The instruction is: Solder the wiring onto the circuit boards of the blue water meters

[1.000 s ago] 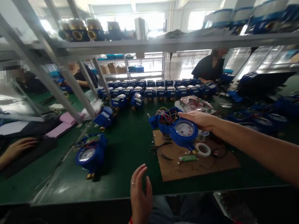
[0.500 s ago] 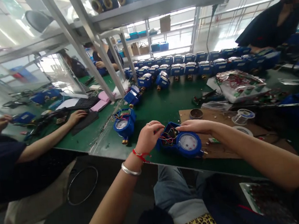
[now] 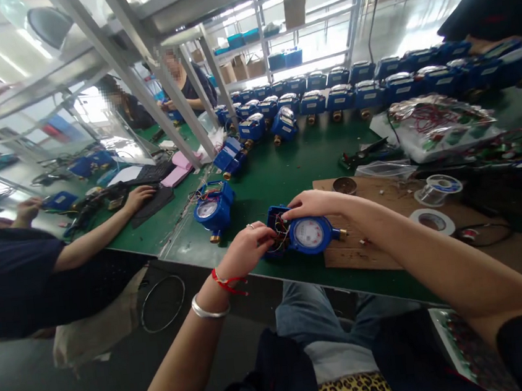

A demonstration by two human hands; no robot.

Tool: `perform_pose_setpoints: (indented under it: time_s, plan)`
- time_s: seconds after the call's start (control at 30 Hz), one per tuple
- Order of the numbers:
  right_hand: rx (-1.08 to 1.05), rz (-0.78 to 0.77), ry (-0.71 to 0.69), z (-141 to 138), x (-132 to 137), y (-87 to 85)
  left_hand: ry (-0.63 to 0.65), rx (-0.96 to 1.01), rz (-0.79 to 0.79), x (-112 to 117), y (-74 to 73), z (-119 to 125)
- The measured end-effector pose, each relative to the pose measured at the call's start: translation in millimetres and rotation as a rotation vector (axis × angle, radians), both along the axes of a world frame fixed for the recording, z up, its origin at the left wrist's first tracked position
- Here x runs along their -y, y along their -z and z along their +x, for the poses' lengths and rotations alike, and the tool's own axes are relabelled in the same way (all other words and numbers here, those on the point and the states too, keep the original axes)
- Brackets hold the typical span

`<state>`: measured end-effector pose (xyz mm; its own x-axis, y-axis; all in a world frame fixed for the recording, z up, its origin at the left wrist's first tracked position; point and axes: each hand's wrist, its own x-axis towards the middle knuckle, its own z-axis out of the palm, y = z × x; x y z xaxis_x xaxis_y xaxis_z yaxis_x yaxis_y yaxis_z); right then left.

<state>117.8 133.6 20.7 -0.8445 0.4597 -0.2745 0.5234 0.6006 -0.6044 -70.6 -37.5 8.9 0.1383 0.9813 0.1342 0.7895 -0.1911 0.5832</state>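
Note:
A blue water meter [image 3: 305, 235] with a white round dial lies at the near edge of the green table [image 3: 283, 184], its box open with coloured wires [image 3: 282, 234] showing. My right hand [image 3: 315, 203] grips the meter's far top edge. My left hand [image 3: 248, 248], wearing a ring and a red wrist cord, has its fingers pinched at the wires in the open box. A second blue meter [image 3: 213, 208] with loose wires stands just to the left.
A brown board [image 3: 388, 247] under the meter carries tape rolls [image 3: 431, 221], a solder spool [image 3: 444, 185] and a small tin [image 3: 345, 185]. Rows of blue meters [image 3: 338, 94] line the far side. A bag of wired boards [image 3: 440, 124] lies right. A person's arm [image 3: 101, 231] reaches a keyboard left.
My right hand brought the meter from over the board down to the table's near edge. My left hand rose from below the edge and closed on the meter's wires. The view swung left.

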Motion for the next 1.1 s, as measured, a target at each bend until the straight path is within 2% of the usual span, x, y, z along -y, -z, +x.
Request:
perform_pose_setpoints:
  time_s: [0.07,0.17,0.27,0.33,0.4,0.47,0.6,0.77,0.97,1.1]
  plan:
    - [-0.023,0.055,0.012,-9,-6,-0.5,-0.12,0.054,0.059,4,7.4,3]
    - [-0.072,0.128,0.026,-17,-7,-3.1,-0.301,0.309,0.082,6,18.9,9]
    - [-0.252,0.295,0.085,-16,6,-4.3,-0.373,0.563,0.055,8,26.5,14]
    - [-0.421,0.412,0.119,-13,24,-1.6,-0.401,0.628,0.068,10,28.5,18]
    - [-0.494,0.487,0.12,-10,43,3.9,-0.417,0.648,0.083,12,28.9,23]
    - [-0.463,0.552,0.121,-9,59,10.5,-0.427,0.65,0.088,14,29.1,26]
    - [-0.411,0.644,0.156,-13,73,19.6,-0.438,0.637,0.092,16,30.4,31]
    - [-0.488,0.621,0.273,-13,74,21.3,-0.443,0.577,0.136,16,28.7,34]
    - [-0.653,0.558,0.344,-4,82,26.2,-0.396,0.308,0.216,5,17.5,42]
    - [-0.735,0.512,0.374,1,90,30.4,-0.354,0.473,0.107,-6,17.6,47]
